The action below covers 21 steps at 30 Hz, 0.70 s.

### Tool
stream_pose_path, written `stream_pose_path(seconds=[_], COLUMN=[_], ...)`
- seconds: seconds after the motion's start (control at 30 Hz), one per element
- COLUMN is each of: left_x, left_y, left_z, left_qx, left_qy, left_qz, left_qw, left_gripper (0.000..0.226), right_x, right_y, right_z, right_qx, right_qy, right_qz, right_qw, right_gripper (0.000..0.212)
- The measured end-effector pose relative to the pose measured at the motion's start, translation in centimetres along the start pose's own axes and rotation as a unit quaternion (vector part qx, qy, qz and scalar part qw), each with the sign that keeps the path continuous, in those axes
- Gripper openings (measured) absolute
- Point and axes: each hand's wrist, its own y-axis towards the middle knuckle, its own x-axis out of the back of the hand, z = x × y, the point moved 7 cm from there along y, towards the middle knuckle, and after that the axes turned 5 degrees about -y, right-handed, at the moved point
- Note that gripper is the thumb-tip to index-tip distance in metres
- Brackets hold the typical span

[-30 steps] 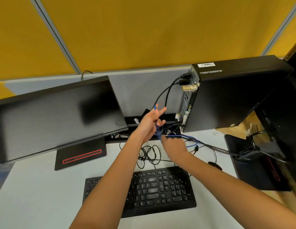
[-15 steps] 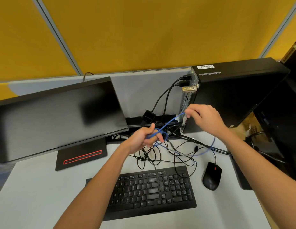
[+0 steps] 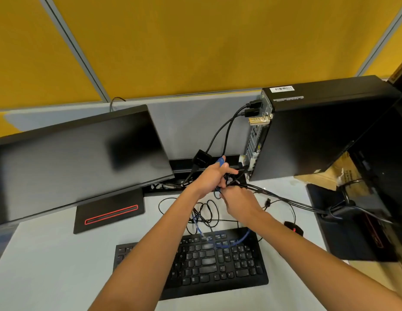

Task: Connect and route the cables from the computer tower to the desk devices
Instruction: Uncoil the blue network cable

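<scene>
Change: right hand (image 3: 239, 204) has come back from the tower's rear to meet the left hand; blue cable now sags over the keyboard.
Monitor (image 3: 76, 162): far left, on the counter (image 3: 49, 261).
Left hand (image 3: 212, 177): fingers curled round the blue cable (image 3: 237, 240), its end above the knuckles.
Right hand: fingers hidden; grip cannot be told.
Computer tower (image 3: 319, 129): right, black cables plugged in.
</scene>
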Motion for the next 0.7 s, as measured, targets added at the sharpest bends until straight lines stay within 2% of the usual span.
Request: stream_pose_path(seconds=[0.07,0.17,0.23,0.33,0.4,0.5,0.6,0.7], left_x=[-0.3,-0.8,-0.9,-0.8,0.0,0.7,0.1,-0.3], left_y=[-0.1,-0.3,-0.8,-1.6,-2.1,-3.3,-4.7,-4.9], left_z=[0.2,1.1,2.0,2.8,3.1,3.2,2.6,1.4], left_qx=[0.0,-0.008,0.008,0.035,0.051,0.058,0.045,0.026], left_qy=[0.042,0.087,0.128,0.115,0.102,0.099,0.033,-0.113], left_qz=[-0.019,0.005,0.029,0.054,0.055,0.087,0.163,0.195], left_qw=[0.999,0.996,0.991,0.991,0.992,0.99,0.985,0.974], left_gripper=[0.038,0.033,0.037,0.031,0.042,0.066,0.063,0.054], right_x=[1.5,3.8,4.6,5.1,5.6,6.1,5.1,2.8], right_y=[-0.5,-1.2,-1.5,-1.2,-0.8,0.0,0.9,1.1], right_z=[0.1,-1.0,-2.0,-3.6,-4.7,-6.9,-8.0,-7.3], right_qx=[0.027,0.093,0.117,0.097,0.082,0.054,-0.001,-0.057], right_qy=[-0.002,0.059,0.123,0.245,0.277,0.256,0.228,0.225], right_qz=[-0.028,-0.05,-0.036,0.016,0.034,-0.015,-0.071,-0.086], right_qw=[0.999,0.993,0.985,0.965,0.957,0.965,0.971,0.969], right_gripper=[0.021,0.017,0.01,0.008,0.008,0.014,0.022,0.023])
